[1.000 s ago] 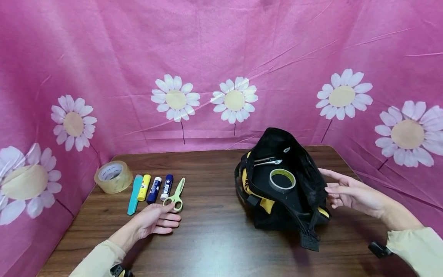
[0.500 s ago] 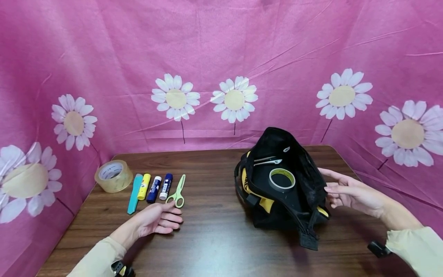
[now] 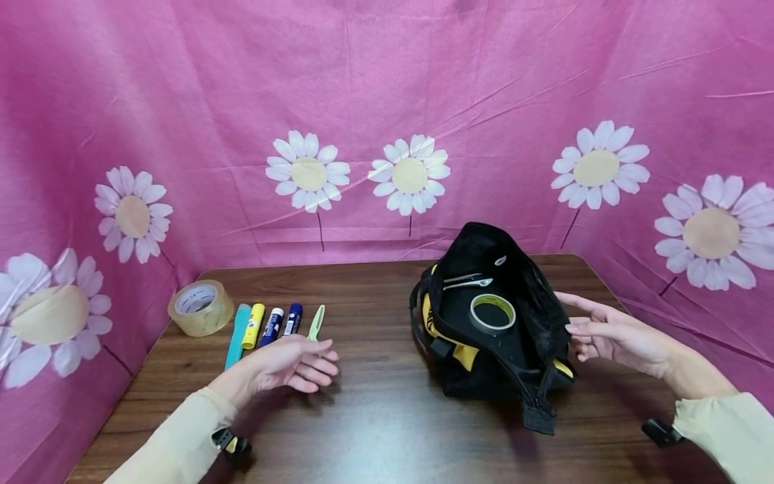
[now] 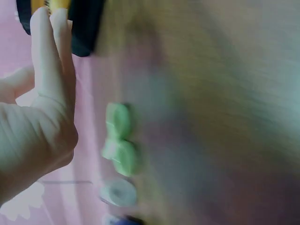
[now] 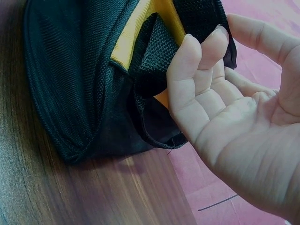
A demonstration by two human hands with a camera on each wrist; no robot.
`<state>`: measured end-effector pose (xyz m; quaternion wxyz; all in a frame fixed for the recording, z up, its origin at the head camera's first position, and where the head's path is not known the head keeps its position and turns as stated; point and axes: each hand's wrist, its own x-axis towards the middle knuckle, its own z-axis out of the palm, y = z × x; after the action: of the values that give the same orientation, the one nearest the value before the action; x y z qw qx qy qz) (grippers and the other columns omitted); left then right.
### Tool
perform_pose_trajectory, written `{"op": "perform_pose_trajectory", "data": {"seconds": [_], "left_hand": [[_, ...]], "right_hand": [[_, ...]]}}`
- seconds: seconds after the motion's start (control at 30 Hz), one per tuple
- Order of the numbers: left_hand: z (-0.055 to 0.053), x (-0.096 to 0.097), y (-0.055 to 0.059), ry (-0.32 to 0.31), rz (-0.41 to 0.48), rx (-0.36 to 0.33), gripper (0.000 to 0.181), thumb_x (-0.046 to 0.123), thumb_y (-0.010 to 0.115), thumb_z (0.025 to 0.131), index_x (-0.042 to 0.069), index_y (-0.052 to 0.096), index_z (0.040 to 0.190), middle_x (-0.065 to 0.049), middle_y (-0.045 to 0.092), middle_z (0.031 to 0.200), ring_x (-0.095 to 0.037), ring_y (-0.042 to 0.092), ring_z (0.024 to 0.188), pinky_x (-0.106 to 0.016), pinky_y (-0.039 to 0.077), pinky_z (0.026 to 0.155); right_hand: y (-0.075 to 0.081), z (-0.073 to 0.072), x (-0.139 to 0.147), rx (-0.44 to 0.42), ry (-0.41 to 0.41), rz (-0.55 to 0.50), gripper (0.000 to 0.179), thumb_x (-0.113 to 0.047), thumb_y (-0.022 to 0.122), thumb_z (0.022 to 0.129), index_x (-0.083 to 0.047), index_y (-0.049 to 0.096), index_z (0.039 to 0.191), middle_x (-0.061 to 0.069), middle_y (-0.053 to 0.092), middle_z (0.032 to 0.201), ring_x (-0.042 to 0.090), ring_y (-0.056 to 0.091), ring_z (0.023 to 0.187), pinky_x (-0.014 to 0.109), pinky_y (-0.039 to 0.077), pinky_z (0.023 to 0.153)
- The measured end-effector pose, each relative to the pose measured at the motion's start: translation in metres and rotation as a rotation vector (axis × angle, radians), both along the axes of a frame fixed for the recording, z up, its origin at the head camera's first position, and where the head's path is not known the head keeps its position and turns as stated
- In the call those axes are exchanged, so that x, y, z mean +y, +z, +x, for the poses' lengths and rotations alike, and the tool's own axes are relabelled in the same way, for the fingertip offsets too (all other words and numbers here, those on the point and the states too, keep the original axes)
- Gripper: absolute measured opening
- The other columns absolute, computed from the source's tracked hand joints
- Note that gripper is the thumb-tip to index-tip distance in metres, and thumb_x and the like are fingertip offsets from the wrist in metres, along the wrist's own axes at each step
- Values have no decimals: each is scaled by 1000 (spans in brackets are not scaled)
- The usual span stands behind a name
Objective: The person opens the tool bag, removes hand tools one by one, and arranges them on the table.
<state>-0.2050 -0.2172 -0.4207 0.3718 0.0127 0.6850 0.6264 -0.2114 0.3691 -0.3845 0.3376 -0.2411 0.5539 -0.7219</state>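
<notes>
My left hand (image 3: 298,365) hovers over the table just in front of light green scissors (image 3: 317,321), fingers loosely extended and holding nothing. It hides the scissors' handles in the head view; the left wrist view shows the green handle loops (image 4: 119,138) apart from the hand. My right hand (image 3: 623,339) is at the right side of an open black and yellow bag (image 3: 462,386), its thumb and curled fingers (image 5: 185,56) gripping the bag's edge. Inside the bag lie a yellow-rimmed tape roll (image 3: 492,328) and a utility knife (image 3: 478,283).
Left of the scissors lie two dark blue glue sticks (image 3: 293,318), a yellow glue stick (image 3: 253,326) and a flat teal object (image 3: 237,336). A clear packing tape roll (image 3: 201,309) stands at the table's left edge. Pink flowered cloth (image 3: 363,81) encloses the wooden table (image 3: 375,417).
The scissors first shifted slightly away while my left hand was at their handles. That hand has since come off them, moving right and up. My right hand and the bag stay nearly still.
</notes>
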Motion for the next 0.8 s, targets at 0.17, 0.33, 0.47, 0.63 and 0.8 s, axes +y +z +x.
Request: {"op": "perform_pose_trajectory", "data": {"seconds": [0.17, 0.33, 0.47, 0.63, 0.8], "left_hand": [[-12, 26, 28, -80, 17, 42, 52, 33, 56, 105, -12, 55, 132, -26, 68, 119, -24, 73, 89, -38, 62, 76], [-23, 59, 60, -136, 36, 85, 42, 26, 59, 104, -7, 59, 130, -27, 67, 120, -24, 73, 87, -40, 62, 76], [-27, 89, 89, -204, 49, 133, 34, 19, 59, 104, -4, 62, 129, -27, 67, 119, -24, 73, 87, -41, 62, 75], [-33, 129, 126, -314, 68, 206, 31, 17, 61, 103, -1, 64, 129, -26, 65, 117, -21, 71, 83, -39, 63, 70], [-37, 168, 160, -378, 84, 260, 30, 17, 63, 103, 3, 64, 129, -17, 67, 109, -20, 69, 79, -38, 63, 66]], "right_hand": [[-2, -1, 2, -21, 15, -14, 60, 7, 23, 108, -21, 23, 161, 7, 68, 111, 15, 66, 94, 34, 59, 86], [-3, -2, 2, -18, 18, -26, 60, 7, 23, 108, -20, 22, 161, 7, 67, 109, 15, 65, 94, 34, 59, 86], [-2, -2, 1, -32, 46, -37, 61, 7, 22, 108, -22, 20, 162, 6, 66, 110, 15, 64, 95, 34, 58, 87], [0, 0, 2, -25, 4, -2, 59, 6, 25, 108, -23, 26, 159, 6, 68, 110, 14, 65, 93, 33, 59, 85], [1, 0, 1, -14, -11, 14, 58, 6, 24, 109, -20, 22, 161, 5, 67, 108, 14, 65, 92, 33, 59, 84]]}}
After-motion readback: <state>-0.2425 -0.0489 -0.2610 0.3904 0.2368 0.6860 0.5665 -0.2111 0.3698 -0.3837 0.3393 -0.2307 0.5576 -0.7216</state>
